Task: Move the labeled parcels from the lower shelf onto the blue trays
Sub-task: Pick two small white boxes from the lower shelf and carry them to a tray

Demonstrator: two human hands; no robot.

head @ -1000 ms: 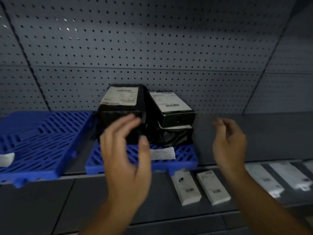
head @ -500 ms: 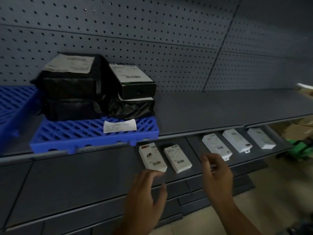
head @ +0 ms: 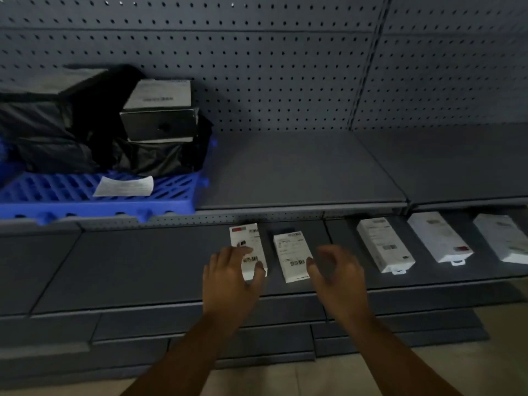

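Left hand grip spread open, fingers lying over the near end of a white barcoded cardboard parcel on the grey lower shelf. Right hand grip loosely curled, empty, just beside a second white labelled parcel. Blue slatted plastic tray sits above, left.

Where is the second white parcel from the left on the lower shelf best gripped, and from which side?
Probably pinch the white parcel across its long edges near its front end, from above: it lies flat on the lower shelf, narrow, with bare shelf on both sides.
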